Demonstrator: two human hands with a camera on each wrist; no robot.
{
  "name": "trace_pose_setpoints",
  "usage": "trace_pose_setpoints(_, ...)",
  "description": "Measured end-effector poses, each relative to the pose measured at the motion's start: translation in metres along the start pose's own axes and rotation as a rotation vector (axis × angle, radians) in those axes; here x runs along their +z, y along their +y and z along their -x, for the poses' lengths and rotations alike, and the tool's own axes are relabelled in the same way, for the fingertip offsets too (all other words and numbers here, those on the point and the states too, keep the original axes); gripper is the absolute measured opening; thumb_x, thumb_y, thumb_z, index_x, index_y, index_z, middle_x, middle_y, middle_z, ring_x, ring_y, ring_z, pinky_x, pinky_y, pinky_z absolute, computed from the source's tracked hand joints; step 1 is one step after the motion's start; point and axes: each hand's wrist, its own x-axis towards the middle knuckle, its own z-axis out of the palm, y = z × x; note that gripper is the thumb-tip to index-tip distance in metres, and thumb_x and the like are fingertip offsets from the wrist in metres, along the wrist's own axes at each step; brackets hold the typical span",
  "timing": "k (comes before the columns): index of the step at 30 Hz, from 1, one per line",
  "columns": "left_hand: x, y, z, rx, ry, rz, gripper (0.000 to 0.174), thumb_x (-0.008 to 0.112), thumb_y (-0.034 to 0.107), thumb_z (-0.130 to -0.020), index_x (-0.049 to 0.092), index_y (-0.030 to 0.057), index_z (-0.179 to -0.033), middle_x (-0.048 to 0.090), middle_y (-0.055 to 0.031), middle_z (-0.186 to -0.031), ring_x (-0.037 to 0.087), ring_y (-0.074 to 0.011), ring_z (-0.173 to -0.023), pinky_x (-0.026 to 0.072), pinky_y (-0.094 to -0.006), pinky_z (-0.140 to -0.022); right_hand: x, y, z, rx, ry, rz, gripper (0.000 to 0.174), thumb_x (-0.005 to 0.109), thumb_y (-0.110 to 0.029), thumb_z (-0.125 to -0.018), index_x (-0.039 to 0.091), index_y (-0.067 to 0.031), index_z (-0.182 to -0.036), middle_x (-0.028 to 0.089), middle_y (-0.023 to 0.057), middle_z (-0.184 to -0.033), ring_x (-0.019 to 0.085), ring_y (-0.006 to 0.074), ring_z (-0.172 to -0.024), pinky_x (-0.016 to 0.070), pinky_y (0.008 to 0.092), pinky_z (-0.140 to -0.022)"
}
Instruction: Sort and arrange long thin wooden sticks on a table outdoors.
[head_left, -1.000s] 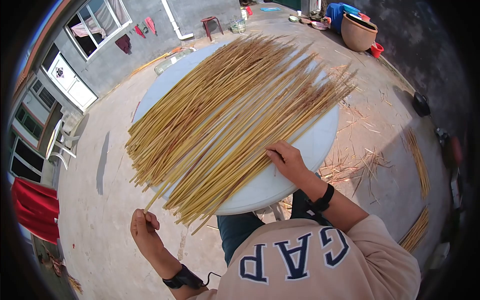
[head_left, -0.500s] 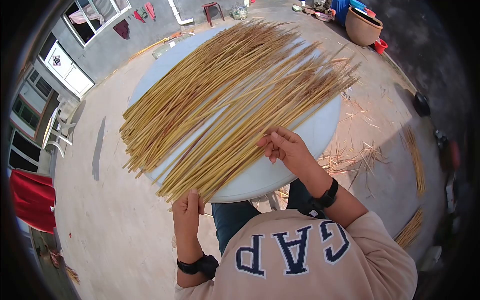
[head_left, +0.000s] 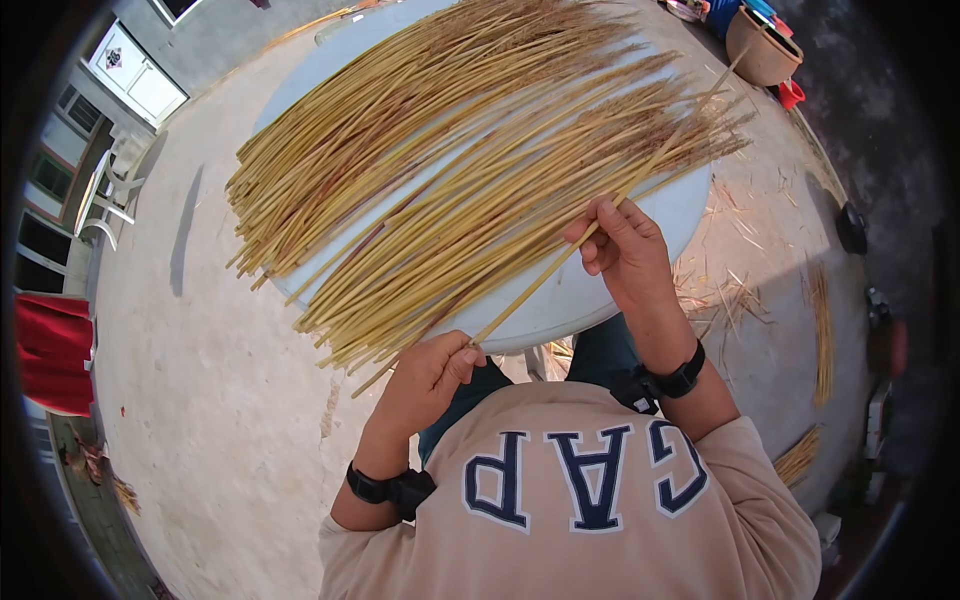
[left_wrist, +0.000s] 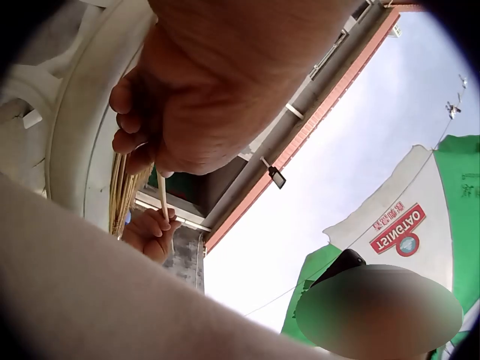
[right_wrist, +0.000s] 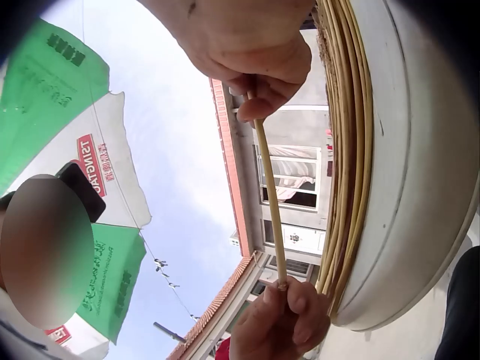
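Note:
One long yellow stalk [head_left: 530,290] with a brownish feathery top slants up to the right across the table's near edge. My left hand [head_left: 428,380] pinches its thick butt end between thumb and fingers. Farther up, my right hand [head_left: 630,250] pinches the same stalk. In the right wrist view the stalk [right_wrist: 270,187] runs straight between the two hands. Just beyond lies a loose row of similar stalks [head_left: 440,255], feathery tops to the right. A bigger, denser pile of stalks [head_left: 350,160] covers the table's far side.
The round pale table [head_left: 685,215] stands in a concrete yard, its rim close to my lap. Stalk scraps [head_left: 730,300] litter the ground at right, near thin bundles [head_left: 822,340]. A large clay pot [head_left: 765,55] stands at far right, a white chair [head_left: 105,200] at left.
The left hand has moved right along the row's butt ends and now pinches one stalk's end. The right hand has lifted that stalk off the row. The head view has tilted downward.

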Motion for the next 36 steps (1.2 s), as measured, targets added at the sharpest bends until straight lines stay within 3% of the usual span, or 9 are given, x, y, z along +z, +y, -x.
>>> trace_pose_setpoints(6, 0.001, 0.01, -0.006, 0.198, -0.017, -0.131, 0.027, 0.045, 0.024, -0.091, 0.057, 0.0016, -0.08, 0.049, -0.0044, -0.061, 0.048, -0.0126, -0.057, 0.0395, -0.0256, -0.054, 0.016, -0.026, 0.014, -0.138, -0.005, 0.043, 0.019, 0.051, -0.02, -0.09, 0.055, -0.0016, -0.089, 0.063, 0.0107, -0.078, 0.057, 0.0091, -0.056, 0.0456, 0.0199, -0.046)
trace_pose_setpoints(14, 0.011, 0.01, -0.021, 0.146, -0.099, 0.164, 0.027, 0.048, 0.025, -0.09, 0.059, 0.0009, -0.083, 0.049, -0.0031, -0.06, 0.045, -0.0103, -0.055, 0.0372, -0.0229, -0.052, 0.033, -0.03, 0.033, -0.061, -0.154, 0.273, 0.013, 0.052, -0.015, -0.089, 0.055, -0.0018, -0.089, 0.063, 0.0105, -0.079, 0.057, 0.01, -0.06, 0.0484, 0.0217, -0.052)
trace_pose_setpoints(22, 0.003, 0.004, -0.013, 0.152, -0.091, 0.371, 0.022, 0.05, 0.02, -0.089, 0.058, 0.0008, -0.082, 0.049, -0.0012, -0.061, 0.045, -0.0077, -0.055, 0.0353, -0.0201, -0.05, 0.01, -0.012, 0.023, -0.072, -0.045, -0.038, 0.014, 0.05, -0.015, -0.089, 0.055, -0.0013, -0.09, 0.063, 0.0159, -0.083, 0.061, 0.0141, -0.063, 0.0503, 0.0234, -0.053)
trace_pose_setpoints(24, -0.004, 0.0, -0.009, 0.207, -0.024, 0.455, 0.017, 0.055, 0.016, -0.086, 0.06, 0.0, -0.086, 0.054, -0.0042, -0.064, 0.048, -0.0126, -0.056, 0.0395, -0.0233, -0.054, -0.005, -0.005, 0.017, -0.093, -0.031, -0.02, 0.015, 0.05, -0.015, -0.09, 0.055, -0.0014, -0.091, 0.063, 0.0161, -0.083, 0.061, 0.0142, -0.063, 0.0505, 0.0236, -0.053)
trace_pose_setpoints(28, -0.009, -0.003, -0.015, 0.221, -0.195, 0.355, 0.021, 0.062, 0.019, -0.081, 0.062, 0.001, -0.092, 0.059, -0.0071, -0.074, 0.054, -0.0142, -0.064, 0.0429, -0.0234, -0.059, 0.0, -0.006, 0.015, -0.081, -0.04, -0.046, 0.015, 0.049, -0.016, -0.09, 0.054, -0.0018, -0.092, 0.063, 0.0164, -0.084, 0.061, 0.014, -0.063, 0.0506, 0.024, -0.053)
trace_pose_setpoints(30, -0.004, -0.004, -0.017, 0.48, -0.251, 0.086, 0.033, 0.071, 0.023, -0.073, 0.063, 0.0019, -0.097, 0.061, -0.0062, -0.083, 0.056, -0.0137, -0.073, 0.0431, -0.024, -0.067, 0.003, -0.006, 0.015, -0.076, -0.053, -0.05, 0.016, 0.049, -0.016, -0.09, 0.054, -0.0019, -0.092, 0.063, 0.0163, -0.084, 0.061, 0.014, -0.063, 0.0507, 0.024, -0.053)
trace_pose_setpoints(31, -0.006, 0.0, -0.015, 0.4, -0.253, 0.07, 0.039, 0.072, 0.025, -0.071, 0.062, 0.0015, -0.1, 0.062, -0.008, -0.092, 0.056, -0.0154, -0.081, 0.0437, -0.0263, -0.075, 0.004, -0.006, 0.015, -0.067, -0.066, -0.054, 0.016, 0.049, -0.017, -0.09, 0.054, -0.002, -0.092, 0.063, 0.0162, -0.084, 0.061, 0.014, -0.063, 0.0507, 0.0241, -0.053)
trace_pose_setpoints(34, -0.002, -0.004, -0.014, 0.18, -0.111, 0.304, 0.041, 0.072, 0.023, -0.072, 0.059, 0.0004, -0.104, 0.062, -0.0087, -0.091, 0.057, -0.0151, -0.082, 0.0444, -0.0263, -0.075, 0.009, -0.005, 0.017, -0.059, -0.159, 0.007, 0.016, 0.049, -0.017, -0.09, 0.054, -0.0018, -0.092, 0.063, 0.0159, -0.085, 0.061, 0.0142, -0.065, 0.0506, 0.0241, -0.054)
trace_pose_setpoints(36, 0.003, 0.002, -0.013, 0.178, -0.059, 0.362, 0.036, 0.068, 0.02, -0.077, 0.057, -0.0006, -0.105, 0.062, -0.0081, -0.085, 0.057, -0.0129, -0.078, 0.045, -0.0242, -0.072, 0.018, -0.003, 0.022, -0.028, -0.223, 0.046, 0.016, 0.049, -0.017, -0.09, 0.054, -0.0015, -0.092, 0.063, 0.0156, -0.085, 0.061, 0.0142, -0.065, 0.0506, 0.0242, -0.055)
